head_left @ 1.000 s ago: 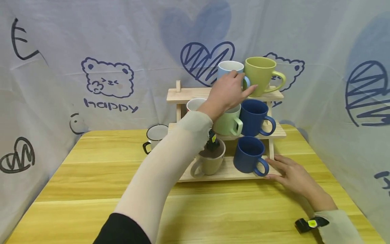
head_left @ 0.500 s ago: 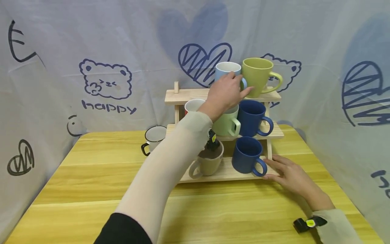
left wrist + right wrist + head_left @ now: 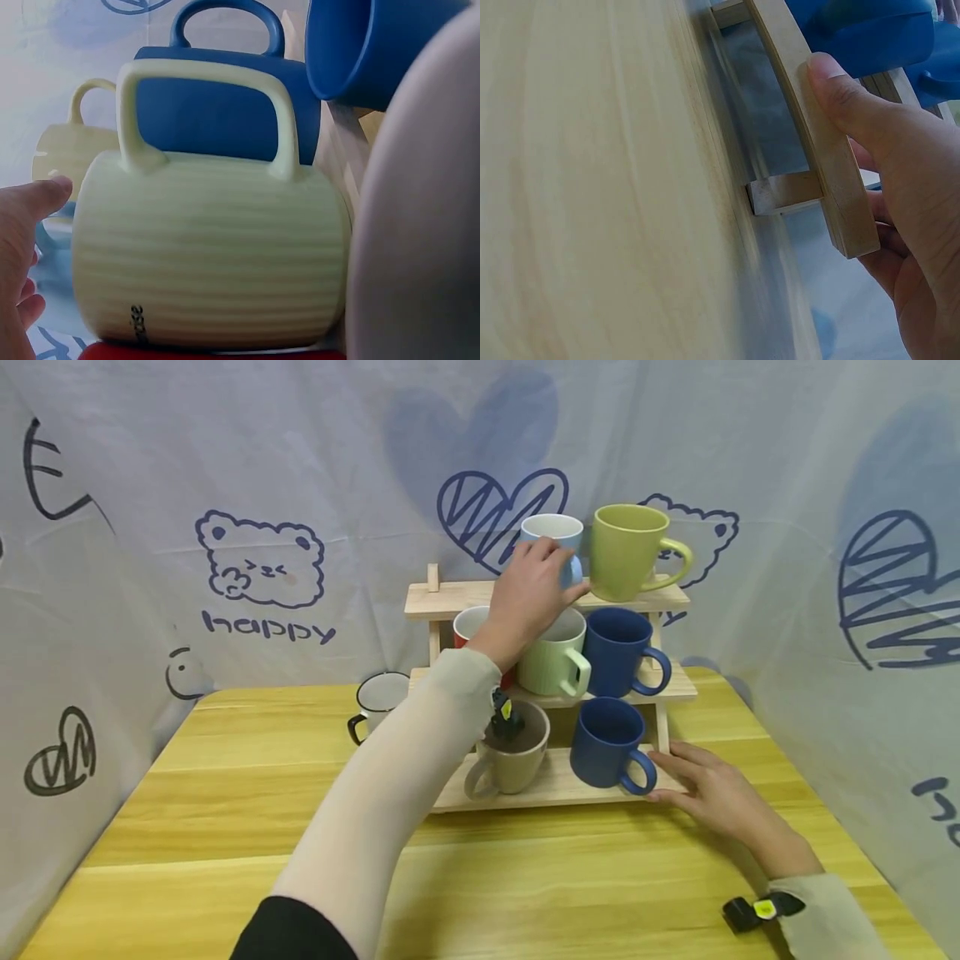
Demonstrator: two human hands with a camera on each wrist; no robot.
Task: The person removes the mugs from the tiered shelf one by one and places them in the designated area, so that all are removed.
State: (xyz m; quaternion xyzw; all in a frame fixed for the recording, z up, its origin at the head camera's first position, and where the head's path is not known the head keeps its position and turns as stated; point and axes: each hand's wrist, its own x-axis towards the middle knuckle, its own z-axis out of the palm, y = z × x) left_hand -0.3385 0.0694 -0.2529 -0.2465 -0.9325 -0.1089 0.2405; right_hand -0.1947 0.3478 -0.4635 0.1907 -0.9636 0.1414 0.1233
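Observation:
A tiered wooden display rack (image 3: 453,599) holds mugs on its three shelves. On the top shelf my left hand (image 3: 531,592) grips a light blue mug (image 3: 551,527), with a gap between it and the olive-green mug (image 3: 626,556) on the right. From the left wrist, the hand (image 3: 19,259) shows at the edge, its thumb by the light blue mug (image 3: 60,281); a pale green mug (image 3: 214,247) fills the middle. My right hand (image 3: 723,797) holds the right end of the bottom shelf (image 3: 844,202), thumb on top and fingers behind, beside a dark blue mug (image 3: 606,752).
The middle shelf carries a red mug (image 3: 468,625), partly hidden, and another dark blue mug (image 3: 618,647). A beige mug (image 3: 521,768) sits on the bottom shelf under my left forearm. Left of the rack, a white mug with a black rim (image 3: 382,693) stands on the wooden table (image 3: 247,777).
My left hand and the light blue mug have shifted slightly left, opening a gap to the olive-green mug. The right hand keeps its hold on the shelf end.

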